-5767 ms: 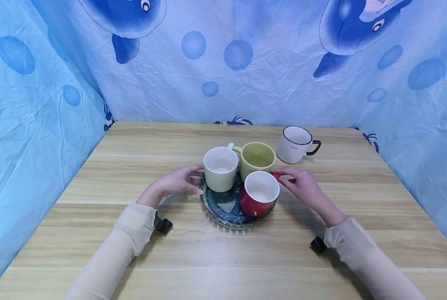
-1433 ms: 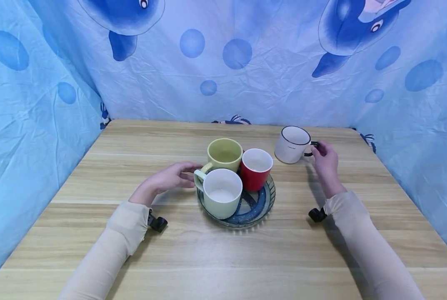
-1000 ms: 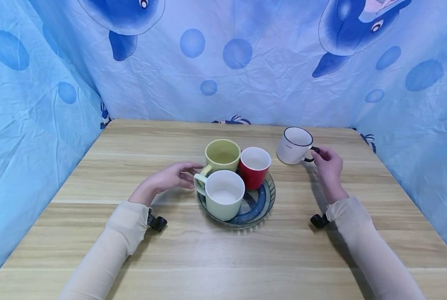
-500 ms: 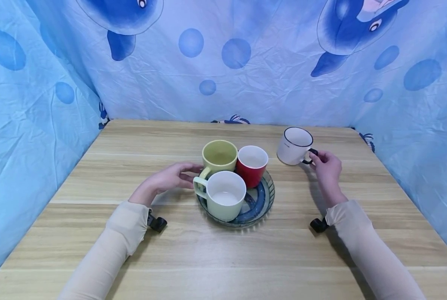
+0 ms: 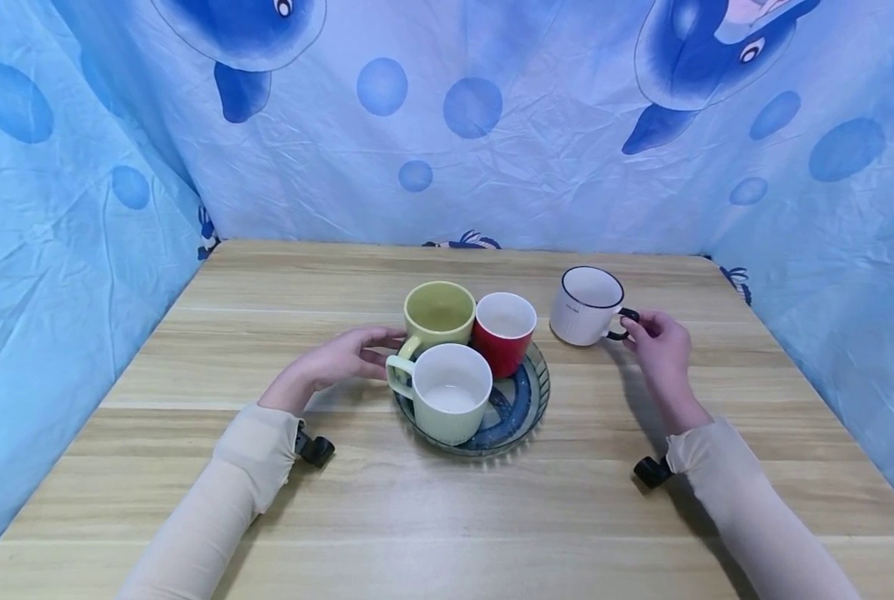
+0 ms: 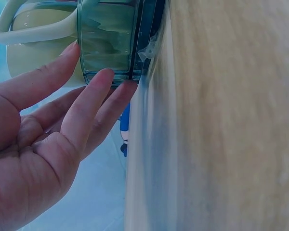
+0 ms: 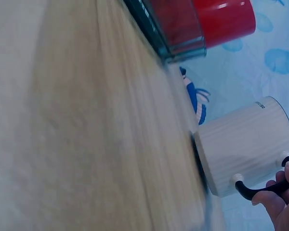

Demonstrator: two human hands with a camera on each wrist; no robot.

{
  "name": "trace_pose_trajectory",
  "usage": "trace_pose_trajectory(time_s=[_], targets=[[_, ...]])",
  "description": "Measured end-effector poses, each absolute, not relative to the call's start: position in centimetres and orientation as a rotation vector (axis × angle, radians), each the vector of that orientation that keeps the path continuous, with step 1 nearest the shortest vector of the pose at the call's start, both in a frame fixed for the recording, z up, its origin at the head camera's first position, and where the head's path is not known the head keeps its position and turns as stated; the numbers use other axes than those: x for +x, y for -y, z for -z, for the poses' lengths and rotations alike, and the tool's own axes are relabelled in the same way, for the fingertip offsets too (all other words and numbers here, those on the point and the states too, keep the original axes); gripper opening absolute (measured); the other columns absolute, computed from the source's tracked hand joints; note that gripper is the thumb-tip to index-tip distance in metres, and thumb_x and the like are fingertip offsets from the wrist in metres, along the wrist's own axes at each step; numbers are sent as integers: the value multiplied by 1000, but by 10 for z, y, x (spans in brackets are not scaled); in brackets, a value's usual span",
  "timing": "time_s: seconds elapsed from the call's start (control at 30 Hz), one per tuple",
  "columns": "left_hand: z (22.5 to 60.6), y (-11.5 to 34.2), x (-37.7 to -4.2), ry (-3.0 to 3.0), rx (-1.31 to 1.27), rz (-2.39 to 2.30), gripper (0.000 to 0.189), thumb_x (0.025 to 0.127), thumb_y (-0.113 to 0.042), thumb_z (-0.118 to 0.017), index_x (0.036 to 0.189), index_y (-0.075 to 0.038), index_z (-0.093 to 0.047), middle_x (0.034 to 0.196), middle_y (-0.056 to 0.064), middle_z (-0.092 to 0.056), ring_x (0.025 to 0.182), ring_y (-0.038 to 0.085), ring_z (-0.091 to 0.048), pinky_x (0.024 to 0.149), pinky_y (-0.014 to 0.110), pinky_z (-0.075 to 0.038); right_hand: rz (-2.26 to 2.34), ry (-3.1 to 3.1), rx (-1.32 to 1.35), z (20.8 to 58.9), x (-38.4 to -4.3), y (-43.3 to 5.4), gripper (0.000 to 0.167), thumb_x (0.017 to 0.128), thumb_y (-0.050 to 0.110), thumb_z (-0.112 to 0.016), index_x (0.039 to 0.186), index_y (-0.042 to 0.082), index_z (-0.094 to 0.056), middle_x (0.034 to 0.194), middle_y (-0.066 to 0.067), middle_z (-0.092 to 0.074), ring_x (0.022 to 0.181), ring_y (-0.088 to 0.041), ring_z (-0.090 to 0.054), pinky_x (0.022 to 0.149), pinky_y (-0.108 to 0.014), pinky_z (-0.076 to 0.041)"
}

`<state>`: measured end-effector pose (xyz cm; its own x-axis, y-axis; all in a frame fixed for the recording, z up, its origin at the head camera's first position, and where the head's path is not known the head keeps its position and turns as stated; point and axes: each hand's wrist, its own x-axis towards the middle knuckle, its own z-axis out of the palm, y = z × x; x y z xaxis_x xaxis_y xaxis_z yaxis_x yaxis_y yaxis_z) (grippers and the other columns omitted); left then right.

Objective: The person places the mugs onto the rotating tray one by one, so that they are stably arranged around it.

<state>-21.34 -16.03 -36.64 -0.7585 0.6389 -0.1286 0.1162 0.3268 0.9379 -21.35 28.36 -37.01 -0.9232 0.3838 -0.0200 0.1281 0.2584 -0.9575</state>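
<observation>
The right hand [image 5: 660, 354] pinches the black handle [image 7: 257, 191] of a white enamel-style mug [image 5: 580, 323] between thumb and fingers. This mug has a dark rim and stands upright at the back right, close over the table in the right wrist view. The fingertips of the left hand [image 5: 337, 360] touch the left side of a round glass dish [image 5: 538, 398], its fingers loosely extended. Three mugs sit in the dish: a pale mint one [image 5: 450, 423] in front, a yellow-green one [image 5: 441, 312] behind it and a red one [image 5: 501, 354] at the back right.
The light wooden table [image 5: 447, 533] spreads around the dish on all sides. A blue curtain [image 5: 536, 183] with dolphin prints hangs behind and along both sides. Small black cameras [image 5: 316, 450] are worn at the wrists.
Since the oldest frame, the dish with its mugs has turned counterclockwise, and the right hand has left the red mug's handle for the white mug's. Lately the white mug has shifted slightly nearer.
</observation>
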Motion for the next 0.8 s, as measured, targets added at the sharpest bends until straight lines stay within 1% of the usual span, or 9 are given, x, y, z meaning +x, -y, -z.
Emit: trace_pose_trajectory(time_s=[0.13, 0.27, 0.47, 0.8], targets=[[367, 161, -214, -2124, 670, -1429, 73, 84, 11, -63, 146, 11, -26, 146, 33, -38, 128, 46, -49, 103, 39, -51, -1806, 2247, -414, 365, -207, -281, 9, 93, 17, -65, 98, 11, -60, 86, 12, -62, 83, 3, -61, 72, -10, -57], [365, 161, -214, -2130, 660, -1426, 73, 83, 11, -63, 146, 10, -27, 146, 32, -38, 127, 46, -49, 103, 39, -52, -1894, 2152, -370, 357, -201, -276, 7, 90, 11, -67, 94, 9, -61, 79, 14, -63, 77, 5, -63, 68, -11, -57], [362, 160, -215, -2132, 659, -1438, 73, 83, 12, -63, 146, 10, -28, 146, 32, -39, 127, 46, -49, 103, 40, -51, -1987, 2107, -344, 345, -191, -274, 9, 89, 11, -69, 93, 7, -61, 81, 11, -64, 74, 3, -64, 67, -12, -58], [364, 161, -213, -2129, 636, -1423, 74, 82, 12, -63, 147, 10, -27, 143, 34, -41, 125, 47, -51, 100, 40, -54, -2019, 2104, -247, 341, -166, -273, 4, 90, 9, -68, 91, 12, -65, 82, 12, -68, 75, 3, -66, 68, -13, -58]])
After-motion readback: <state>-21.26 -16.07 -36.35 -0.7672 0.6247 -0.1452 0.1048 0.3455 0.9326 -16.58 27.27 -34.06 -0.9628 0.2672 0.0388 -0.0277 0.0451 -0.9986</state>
